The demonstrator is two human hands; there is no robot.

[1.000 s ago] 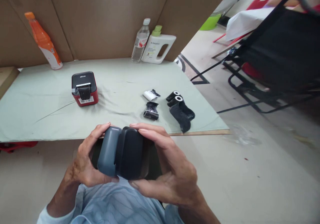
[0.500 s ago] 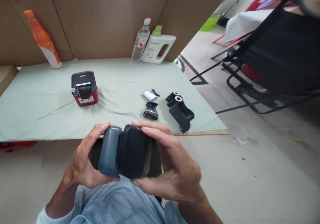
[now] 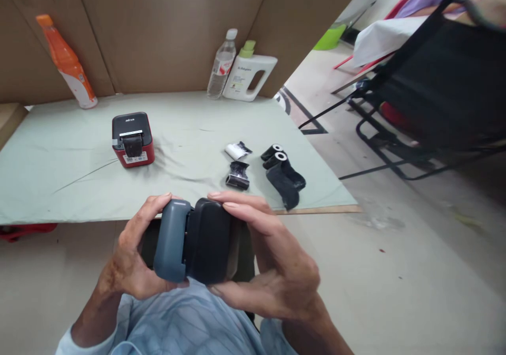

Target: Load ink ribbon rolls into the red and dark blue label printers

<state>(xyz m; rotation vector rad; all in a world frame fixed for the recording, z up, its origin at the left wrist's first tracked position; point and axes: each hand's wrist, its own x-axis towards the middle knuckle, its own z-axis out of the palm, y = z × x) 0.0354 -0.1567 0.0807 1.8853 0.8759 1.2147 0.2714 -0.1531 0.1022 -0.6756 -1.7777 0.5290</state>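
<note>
Both hands hold a grey and black label printer point(image 3: 193, 240) close to my body, below the table's front edge. My left hand point(image 3: 132, 257) wraps round its grey left side, thumb underneath. My right hand point(image 3: 269, 260) grips the black right part, fingers over the top. On the green table cover point(image 3: 71, 170) stands a red and black label printer point(image 3: 132, 140). Farther right lie two small black-and-white ribbon pieces point(image 3: 238, 164) and a pair of black ribbon rolls point(image 3: 281, 173) with loose black film.
An orange bottle point(image 3: 65, 62) leans at the back left. A clear water bottle point(image 3: 220, 65) and a white jug point(image 3: 249, 70) stand against the brown wall panel. A black folding chair frame point(image 3: 427, 91) stands on the floor to the right.
The printer in my hands has tilted a little, and the grey part sits slightly apart from the black part. The view has drifted a bit to the right.
</note>
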